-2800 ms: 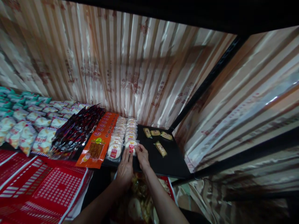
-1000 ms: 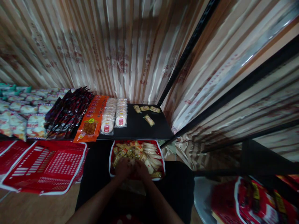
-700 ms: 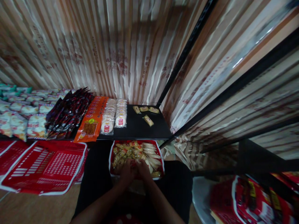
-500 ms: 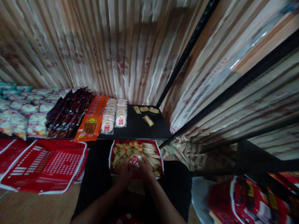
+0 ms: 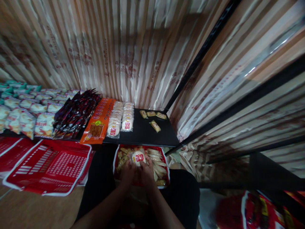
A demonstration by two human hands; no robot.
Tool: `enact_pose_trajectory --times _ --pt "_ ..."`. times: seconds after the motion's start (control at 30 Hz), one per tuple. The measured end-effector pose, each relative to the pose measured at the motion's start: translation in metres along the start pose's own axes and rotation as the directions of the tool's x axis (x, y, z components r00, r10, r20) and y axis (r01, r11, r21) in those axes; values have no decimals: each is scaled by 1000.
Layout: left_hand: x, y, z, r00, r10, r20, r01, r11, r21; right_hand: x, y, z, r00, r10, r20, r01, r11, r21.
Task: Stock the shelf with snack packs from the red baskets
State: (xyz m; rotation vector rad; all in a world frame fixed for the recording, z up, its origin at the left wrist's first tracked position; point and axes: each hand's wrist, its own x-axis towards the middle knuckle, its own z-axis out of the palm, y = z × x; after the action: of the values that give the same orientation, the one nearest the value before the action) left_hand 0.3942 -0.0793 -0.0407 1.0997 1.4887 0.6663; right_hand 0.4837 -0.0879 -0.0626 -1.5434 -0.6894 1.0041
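Compared with half a second ago, the round white packet (image 5: 138, 157) sits higher above the basket (image 5: 167, 167) on your lap and shows more of its red-printed face. It is a pale disc in clear, glossy film, tilted up towards you. Your left hand (image 5: 128, 171) curls at its lower left edge and your right hand (image 5: 147, 168) wraps its lower right edge and side, so the packet is pinched between them; dim light hides exactly how your left fingertips grip.

Beneath your hands, the red plastic basket with a smooth white rim holds crinkled yellow wrapped pieces (image 5: 122, 156) on the left and thin pale packets (image 5: 158, 162), fanned edge-on, on the right.

Beyond the basket is a flat black shelf (image 5: 152, 138). On it lie, from right to left, four small yellowish oblong packets (image 5: 155, 126), two overlapping rows of round packets (image 5: 115, 117), a flat orange pouch (image 5: 98, 124), a spiky heap of dark shiny packets (image 5: 77, 111), and puffy white bags (image 5: 45, 124). Behind hangs a satiny, pleated striped curtain (image 5: 126, 57).
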Motion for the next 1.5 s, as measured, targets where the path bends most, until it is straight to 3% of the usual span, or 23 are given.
enact_pose_trajectory --times 0.1,0.17,0.23,0.3,0.37,0.5,0.6,0.67,0.73,0.8,0.87,0.97,1.1,1.2,1.5 --pt "4 5 -8 999 15 -42 -13 999 35 2 -6 -3 999 8 -46 -12 996 -86" --pt "7 9 -16 996 72 -44 -68 994 91 5 -17 -10 982 -186 -42 167 944 -284" --pt "11 12 -25 982 190 -13 -183 957 223 9 -30 -16 927 -363 92 364 818 -445" --pt "15 18 -33 946 319 46 -314 879 359 14 -41 -21 885 -385 260 465 730 -501" --pt "18 26 -40 912 398 96 -400 813 423 19 -49 -21 893 -321 317 447 721 -530" --pt "27 46 -50 900 418 124 -429 797 426 29 -59 -13 946 -203 254 308 807 -503" --pt "34 56 -54 893 450 17 -419 818 394 39 -66 0 939 -193 286 295 879 -375" --pt "38 59 -55 843 525 -116 -445 802 398 49 -71 10 944 -182 275 258 926 -275" --pt "41 59 -55 748 629 -210 -496 741 452 63 -76 22 953 -164 255 217 956 -197" --pt "44 57 -53 658 723 -210 -546 650 529 78 -79 33 958 -162 237 204 965 -164" --pt "49 54 -51 612 779 -135 -578 558 595 93 -80 43 959 -174 226 212 964 -158" --pt "59 50 -48 623 781 -35 -566 481 669 111 -81 57 959 -184 215 226 954 -195" --pt "75 51 -46 685 729 15 -510 464 725 125 -82 70 960 -183 210 235 936 -261" --pt "85 53 -46 707 706 32 -490 457 743 131 -84 76 961 -195 196 247 923 -294" --pt "99 48 -44 668 743 -39 -472 464 750 134 -76 88 947 -299 114 320 869 -378"
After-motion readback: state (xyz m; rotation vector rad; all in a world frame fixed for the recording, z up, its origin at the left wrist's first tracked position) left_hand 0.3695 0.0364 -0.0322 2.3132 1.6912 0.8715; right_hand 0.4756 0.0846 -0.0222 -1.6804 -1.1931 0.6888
